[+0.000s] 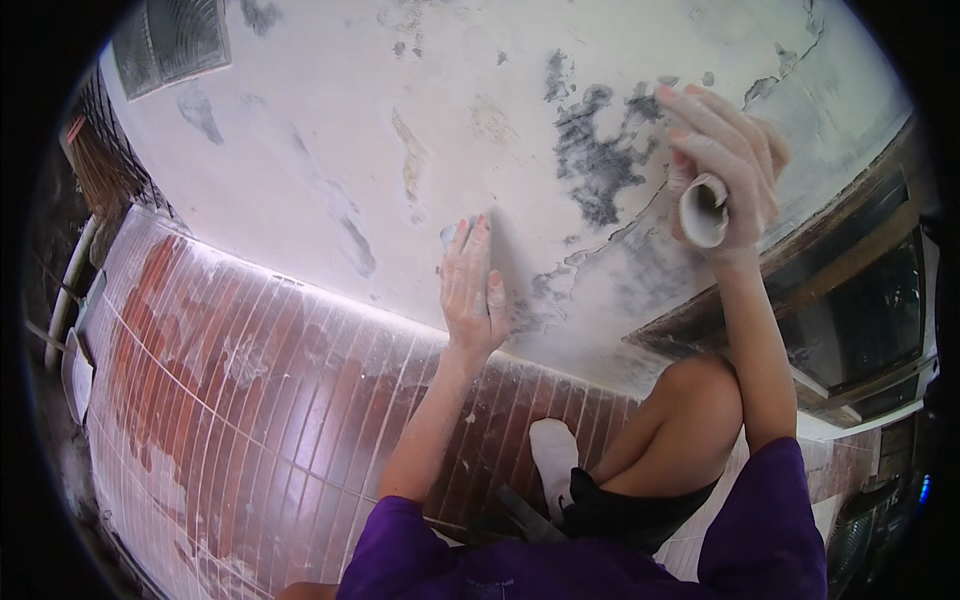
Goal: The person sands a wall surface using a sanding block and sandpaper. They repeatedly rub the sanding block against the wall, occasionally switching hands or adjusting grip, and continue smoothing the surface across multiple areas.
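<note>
My left hand [471, 296], coated in white dust, lies with its fingers against the lower part of a white plastered wall [465, 157]. Beneath the fingertips shows the edge of a grey flat piece [448, 234], perhaps sandpaper; most of it is hidden by the hand. Farther right, my dusty right hand [739, 169] is raised before the wall, its fingers slightly blurred. A white curled sheet or tube [705, 236] sits in its grip, with the open end towards me. Dark bare patches [600, 161] and a crack [600, 251] mark the plaster between the hands.
Dust whitens the red-brown tiled floor [285, 382] along the wall's foot. A wood-framed opening [847, 300] is at right. At left are a straw broom [97, 169], a pale pipe [71, 277] and a window [172, 41]. My socked foot [555, 457] rests on the tiles.
</note>
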A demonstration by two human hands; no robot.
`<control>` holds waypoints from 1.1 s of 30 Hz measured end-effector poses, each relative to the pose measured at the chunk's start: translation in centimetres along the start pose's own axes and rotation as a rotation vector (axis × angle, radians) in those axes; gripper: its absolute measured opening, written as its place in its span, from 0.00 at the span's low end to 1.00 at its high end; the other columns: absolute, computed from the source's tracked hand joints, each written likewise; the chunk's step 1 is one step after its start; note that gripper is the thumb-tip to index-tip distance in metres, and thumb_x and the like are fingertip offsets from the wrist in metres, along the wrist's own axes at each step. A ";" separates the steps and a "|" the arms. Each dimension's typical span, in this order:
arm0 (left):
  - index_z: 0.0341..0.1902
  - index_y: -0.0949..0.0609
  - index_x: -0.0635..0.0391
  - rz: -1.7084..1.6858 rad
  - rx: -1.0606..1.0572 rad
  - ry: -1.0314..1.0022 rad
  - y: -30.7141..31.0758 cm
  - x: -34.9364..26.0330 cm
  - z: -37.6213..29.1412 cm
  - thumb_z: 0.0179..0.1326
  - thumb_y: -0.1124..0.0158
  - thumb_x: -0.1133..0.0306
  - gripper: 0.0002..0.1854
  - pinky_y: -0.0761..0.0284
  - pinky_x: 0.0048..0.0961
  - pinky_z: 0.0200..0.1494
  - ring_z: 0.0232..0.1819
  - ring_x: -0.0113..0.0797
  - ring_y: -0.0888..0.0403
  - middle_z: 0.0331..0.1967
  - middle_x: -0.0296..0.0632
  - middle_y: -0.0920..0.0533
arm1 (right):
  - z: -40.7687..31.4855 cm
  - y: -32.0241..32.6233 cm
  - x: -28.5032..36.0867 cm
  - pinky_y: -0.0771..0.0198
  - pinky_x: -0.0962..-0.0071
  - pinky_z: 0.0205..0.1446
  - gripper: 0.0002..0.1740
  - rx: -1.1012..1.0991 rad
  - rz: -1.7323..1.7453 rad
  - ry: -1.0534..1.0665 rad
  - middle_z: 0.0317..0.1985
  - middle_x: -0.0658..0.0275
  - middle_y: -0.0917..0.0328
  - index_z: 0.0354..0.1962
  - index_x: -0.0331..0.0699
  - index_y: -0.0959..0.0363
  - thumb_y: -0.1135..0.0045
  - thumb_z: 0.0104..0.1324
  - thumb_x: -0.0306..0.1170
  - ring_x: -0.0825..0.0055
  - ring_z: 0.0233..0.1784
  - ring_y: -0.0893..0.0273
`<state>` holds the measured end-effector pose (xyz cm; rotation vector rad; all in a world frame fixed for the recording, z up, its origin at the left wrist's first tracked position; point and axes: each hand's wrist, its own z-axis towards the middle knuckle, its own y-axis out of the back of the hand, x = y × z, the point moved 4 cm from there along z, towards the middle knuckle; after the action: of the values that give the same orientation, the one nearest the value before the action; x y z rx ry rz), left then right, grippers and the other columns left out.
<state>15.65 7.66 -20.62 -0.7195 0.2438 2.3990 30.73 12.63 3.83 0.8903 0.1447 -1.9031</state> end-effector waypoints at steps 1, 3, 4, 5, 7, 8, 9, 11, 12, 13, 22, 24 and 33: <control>0.68 0.29 0.63 -0.160 -0.072 0.106 0.3 -0.8 0.5 0.74 0.49 0.62 0.24 0.40 0.47 0.71 0.71 0.51 0.34 0.66 0.54 0.27 | -0.1 -0.6 0.4 0.33 0.74 0.54 0.13 0.097 0.154 -0.032 0.46 0.63 0.14 0.45 0.38 0.26 0.38 0.62 0.26 0.71 0.49 0.17; 0.70 0.35 0.63 -0.358 -0.199 0.389 0.7 -2.1 0.8 0.74 0.49 0.60 0.27 0.36 0.43 0.67 0.68 0.49 0.33 0.65 0.56 0.29 | -0.2 -1.7 2.0 0.27 0.73 0.50 0.19 0.198 0.480 -0.081 0.47 0.59 0.15 0.49 0.36 0.28 0.36 0.59 0.22 0.70 0.50 0.17; 0.71 0.37 0.63 -0.467 -0.260 0.541 0.8 -2.4 0.7 0.75 0.49 0.59 0.28 0.33 0.42 0.66 0.67 0.48 0.32 0.64 0.57 0.30 | -0.7 -2.8 2.8 0.24 0.71 0.47 0.23 0.370 0.552 -0.316 0.46 0.58 0.16 0.51 0.36 0.29 0.35 0.57 0.23 0.70 0.48 0.17; 0.71 0.39 0.63 -0.478 -0.305 0.601 1.0 -2.8 0.9 0.74 0.48 0.58 0.29 0.33 0.40 0.65 0.66 0.46 0.32 0.64 0.56 0.32 | -1.4 -3.8 4.4 0.22 0.70 0.45 0.27 0.480 0.644 -0.519 0.45 0.57 0.17 0.53 0.36 0.31 0.33 0.55 0.24 0.69 0.47 0.17; 0.71 0.42 0.63 -0.522 -0.381 0.663 1.5 -3.3 0.8 0.74 0.46 0.56 0.31 0.33 0.37 0.65 0.65 0.43 0.32 0.64 0.54 0.34 | -2.1 -4.8 7.0 0.21 0.68 0.44 0.28 0.614 0.824 -0.692 0.44 0.56 0.21 0.57 0.39 0.32 0.36 0.57 0.27 0.66 0.45 0.17; 0.70 0.41 0.63 -0.439 -0.406 0.718 1.7 -3.3 0.5 0.73 0.45 0.56 0.32 0.32 0.36 0.65 0.65 0.43 0.32 0.64 0.53 0.35 | -2.1 -5.1 8.1 0.22 0.67 0.44 0.28 0.652 0.793 -0.655 0.45 0.55 0.24 0.58 0.40 0.33 0.39 0.59 0.28 0.65 0.45 0.17; 0.70 0.41 0.63 -0.367 -0.433 0.721 2.1 -3.4 0.3 0.73 0.44 0.56 0.32 0.32 0.35 0.65 0.65 0.43 0.33 0.64 0.53 0.35 | -1.7 -5.2 9.1 0.22 0.65 0.44 0.27 0.624 0.809 -0.567 0.45 0.55 0.27 0.59 0.41 0.34 0.41 0.61 0.30 0.63 0.44 0.18; 0.69 0.40 0.63 -0.318 -0.470 0.716 2.5 -3.5 0.1 0.72 0.43 0.56 0.31 0.33 0.34 0.65 0.65 0.42 0.33 0.64 0.52 0.36 | -1.9 -6.0 10.5 0.23 0.63 0.45 0.26 0.731 0.923 -0.628 0.48 0.55 0.31 0.60 0.40 0.34 0.44 0.64 0.31 0.59 0.45 0.20; 0.69 0.39 0.63 -0.341 -0.478 0.708 2.7 -3.5 0.1 0.72 0.42 0.57 0.31 0.34 0.34 0.66 0.66 0.42 0.33 0.63 0.51 0.36 | -1.8 -6.2 11.0 0.23 0.62 0.46 0.25 0.713 0.994 -0.635 0.49 0.55 0.33 0.60 0.40 0.35 0.45 0.65 0.32 0.58 0.45 0.20; 0.68 0.39 0.63 -0.361 -0.467 0.750 2.8 -3.5 0.1 0.71 0.41 0.58 0.31 0.35 0.34 0.67 0.66 0.41 0.34 0.63 0.51 0.35 | -1.9 -6.5 11.4 0.24 0.62 0.47 0.25 0.758 1.012 -0.650 0.49 0.55 0.34 0.59 0.40 0.35 0.45 0.65 0.31 0.57 0.46 0.21; 0.68 0.34 0.62 -1.210 -0.494 0.803 3.8 -5.2 2.8 0.76 0.66 0.48 0.31 0.33 0.38 0.67 0.66 0.42 0.31 0.66 0.52 0.33 | -2.1 -7.3 12.1 0.31 0.63 0.54 0.26 0.507 1.026 -0.567 0.46 0.60 0.30 0.54 0.40 0.30 0.35 0.56 0.27 0.62 0.52 0.27; 0.69 0.34 0.61 -1.076 -0.417 0.791 4.1 -5.9 3.0 0.75 0.62 0.49 0.30 0.32 0.38 0.66 0.65 0.42 0.30 0.65 0.51 0.31 | -1.4 -6.4 12.8 0.32 0.62 0.55 0.25 0.449 0.966 -0.269 0.44 0.61 0.28 0.51 0.40 0.27 0.34 0.54 0.27 0.64 0.52 0.28; 0.64 0.30 0.56 -1.975 -0.281 0.727 5.6 -5.5 3.8 0.72 0.50 0.57 0.23 0.22 0.39 0.54 0.57 0.37 0.24 0.53 0.40 0.21 | -2.6 -4.8 10.1 0.39 0.53 0.67 0.34 0.410 0.910 -0.752 0.61 0.55 0.36 0.59 0.40 0.33 0.34 0.57 0.43 0.57 0.64 0.35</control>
<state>14.26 1.72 -14.40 -1.0918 -0.4013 0.2587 25.68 8.86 -5.78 0.3180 -0.9696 -1.2696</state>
